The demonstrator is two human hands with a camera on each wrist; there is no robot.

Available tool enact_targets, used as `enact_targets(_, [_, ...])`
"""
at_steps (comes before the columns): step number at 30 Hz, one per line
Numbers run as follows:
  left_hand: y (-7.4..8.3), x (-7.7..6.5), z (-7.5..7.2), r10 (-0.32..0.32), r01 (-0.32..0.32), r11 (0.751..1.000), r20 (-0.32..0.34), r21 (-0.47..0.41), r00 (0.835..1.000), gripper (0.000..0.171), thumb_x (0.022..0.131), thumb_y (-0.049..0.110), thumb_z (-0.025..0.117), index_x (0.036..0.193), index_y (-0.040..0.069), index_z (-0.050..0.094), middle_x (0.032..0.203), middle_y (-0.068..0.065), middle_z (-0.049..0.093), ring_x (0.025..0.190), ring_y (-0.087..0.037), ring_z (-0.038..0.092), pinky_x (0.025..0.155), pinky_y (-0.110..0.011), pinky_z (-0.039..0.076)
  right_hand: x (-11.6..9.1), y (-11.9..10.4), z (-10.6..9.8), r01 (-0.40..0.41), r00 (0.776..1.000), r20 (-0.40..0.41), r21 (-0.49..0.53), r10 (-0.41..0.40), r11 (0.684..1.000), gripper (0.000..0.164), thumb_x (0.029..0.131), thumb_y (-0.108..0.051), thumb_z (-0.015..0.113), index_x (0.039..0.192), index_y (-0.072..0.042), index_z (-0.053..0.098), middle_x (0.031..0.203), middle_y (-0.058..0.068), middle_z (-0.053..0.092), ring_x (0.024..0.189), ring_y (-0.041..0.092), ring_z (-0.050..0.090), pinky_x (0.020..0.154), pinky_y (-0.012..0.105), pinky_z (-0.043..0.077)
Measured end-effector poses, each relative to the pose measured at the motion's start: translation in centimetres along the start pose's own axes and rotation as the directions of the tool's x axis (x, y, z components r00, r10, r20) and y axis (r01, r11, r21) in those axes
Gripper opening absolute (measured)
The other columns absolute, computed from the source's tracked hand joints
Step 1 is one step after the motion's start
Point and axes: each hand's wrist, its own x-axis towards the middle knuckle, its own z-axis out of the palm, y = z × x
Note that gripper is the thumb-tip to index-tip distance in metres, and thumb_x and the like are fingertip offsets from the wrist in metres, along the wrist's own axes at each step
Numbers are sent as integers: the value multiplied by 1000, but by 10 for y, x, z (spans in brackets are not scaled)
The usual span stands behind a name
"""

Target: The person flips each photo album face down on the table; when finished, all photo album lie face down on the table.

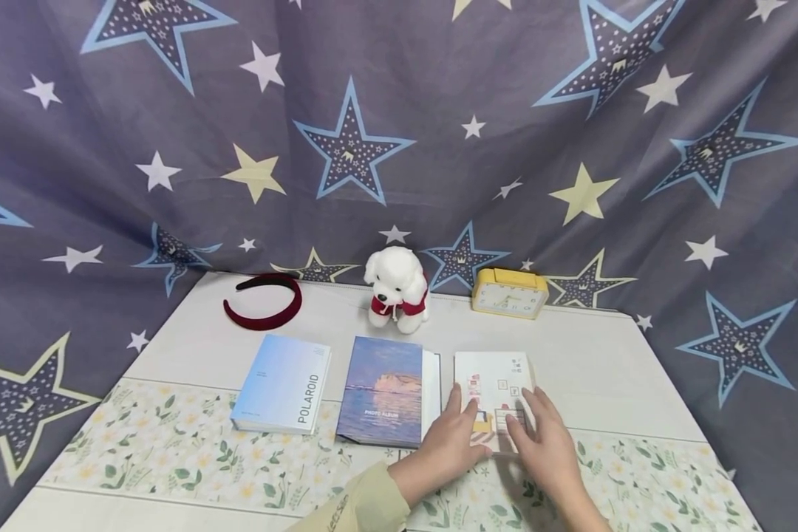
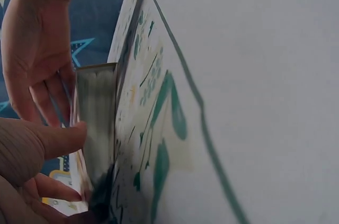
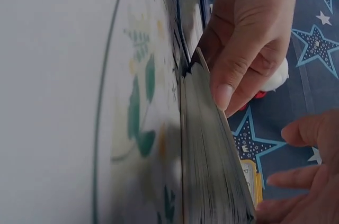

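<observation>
Sets the left hand (image 1: pixel 448 436) against the left side of a thick white rectangular book (image 1: pixel 494 399) with small coloured drawings, and the right hand (image 1: pixel 549 443) by the opposite side; wide and relaxed in each grip, not clenched, apparently to steady or square it from both flanks. Laid flat on the white flower-banded tabletop (image 1: pixel 585 369), face up, in line with a blue sea-painting photo album (image 1: pixel 380 391) and a pale-blue rectangular album (image 1: pixel 281 384), perhaps for a tidy row
</observation>
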Motion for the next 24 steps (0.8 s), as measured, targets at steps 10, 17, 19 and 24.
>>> enact_targets(10, [1, -10, -12, 34, -37, 991, 25, 125, 999, 74, 81, 30, 78, 140, -4, 48, 153, -32, 24, 124, -41, 52, 96, -42, 50, -1, -8, 11, 187, 982, -19, 117, -186, 975, 43, 93, -21, 67, 131, -3, 60, 145, 23, 45, 130, 43, 45, 92, 49, 51])
enact_targets(17, [-3, -21, -28, 68, -69, 989, 10, 131, 998, 69, 86, 27, 73, 141, -5, 46, 154, -29, 24, 137, -38, 37, 105, -44, 41, -1, -14, 17, 235, 972, -20, 167, -235, 957, 39, 93, -20, 68, 127, -2, 62, 141, 22, 49, 125, 40, 51, 85, 40, 56])
enact_targets(19, [-6, -24, -31, 71, -70, 989, -6, 132, 997, 69, 88, 27, 72, 142, -5, 45, 155, -27, 24, 140, -37, 33, 108, -45, 37, -1, -16, 18, 240, 970, -15, 187, -242, 953, 39, 93, -18, 68, 127, -2, 62, 140, 22, 50, 120, 39, 56, 84, 37, 56])
enact_targets(24, [-14, -29, -39, 52, -47, 992, -43, 116, 998, 68, 90, 30, 68, 144, -3, 42, 156, -26, 23, 144, -40, 22, 113, -51, 27, 0, -23, 24, 220, 973, 28, 206, -231, 954, 39, 93, -18, 68, 129, -3, 62, 141, 20, 50, 120, 37, 56, 92, 40, 52])
